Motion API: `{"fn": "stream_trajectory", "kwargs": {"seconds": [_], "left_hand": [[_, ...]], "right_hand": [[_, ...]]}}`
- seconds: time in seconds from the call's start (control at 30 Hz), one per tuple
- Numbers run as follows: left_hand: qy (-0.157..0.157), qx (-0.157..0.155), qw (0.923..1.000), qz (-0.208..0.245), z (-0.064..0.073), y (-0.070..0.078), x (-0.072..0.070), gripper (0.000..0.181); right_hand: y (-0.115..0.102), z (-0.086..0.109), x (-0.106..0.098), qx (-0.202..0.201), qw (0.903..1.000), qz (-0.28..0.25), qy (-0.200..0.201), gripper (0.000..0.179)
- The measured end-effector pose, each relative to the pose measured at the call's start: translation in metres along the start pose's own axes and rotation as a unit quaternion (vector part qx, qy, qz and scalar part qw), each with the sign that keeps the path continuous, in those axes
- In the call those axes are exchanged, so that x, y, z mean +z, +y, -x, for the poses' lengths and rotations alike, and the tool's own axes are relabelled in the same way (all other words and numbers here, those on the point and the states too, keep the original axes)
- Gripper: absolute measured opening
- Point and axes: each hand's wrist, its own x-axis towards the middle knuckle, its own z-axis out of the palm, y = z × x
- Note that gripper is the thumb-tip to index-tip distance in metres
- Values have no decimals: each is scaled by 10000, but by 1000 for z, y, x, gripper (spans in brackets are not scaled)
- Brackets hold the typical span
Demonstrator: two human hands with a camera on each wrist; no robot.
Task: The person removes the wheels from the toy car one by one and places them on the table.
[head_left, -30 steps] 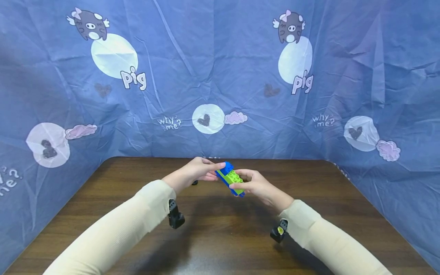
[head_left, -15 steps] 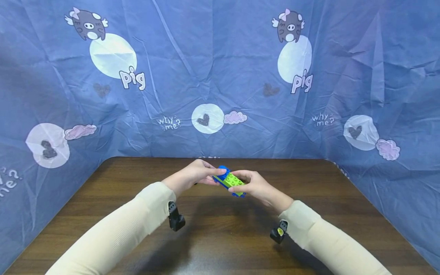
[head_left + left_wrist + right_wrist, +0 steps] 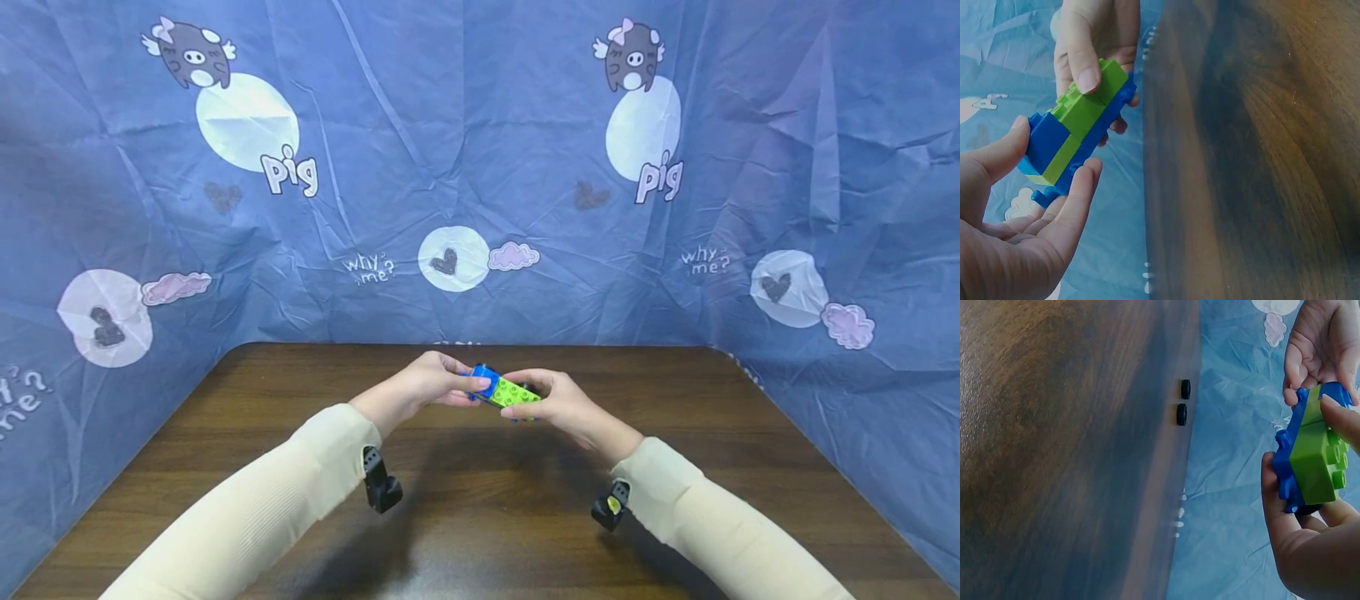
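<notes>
A person holds a brick-built model (image 3: 507, 392) in both hands, raised above the far part of the wooden tabletop (image 3: 480, 517). The left hand (image 3: 431, 382) grips its left end, thumb on the blue brick (image 3: 1047, 142) and fingers beneath. The right hand (image 3: 558, 402) grips the right end, thumb against the studded green bricks (image 3: 1088, 109), which sit on a long blue base (image 3: 1099, 131). The model slants, its right end lower in the head view. Two black wheels (image 3: 1184, 402) stand close together near the tabletop's far edge. A dark piece (image 3: 1307, 509) shows partly under the model's right end; whether it is attached is unclear. Patterned blue cloth (image 3: 480, 167) hangs behind.
</notes>
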Motion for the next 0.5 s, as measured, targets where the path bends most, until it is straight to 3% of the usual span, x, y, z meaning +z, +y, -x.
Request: {"fn": "stream_trajectory", "kwargs": {"seconds": [0.17,0.33,0.5], "left_hand": [[34,142,9995,267,1,-2,2,37],[264,316,9983,402,1,-7,4,44],[462,682,9959,377,0,-15,6,45]], "right_hand": [[1,-1,-1,-12,9999,-102,90,54],[1,-1,-2,118,9981,-602,37,63],[3,-2,-3,242,9937,-1093,91,62]]}}
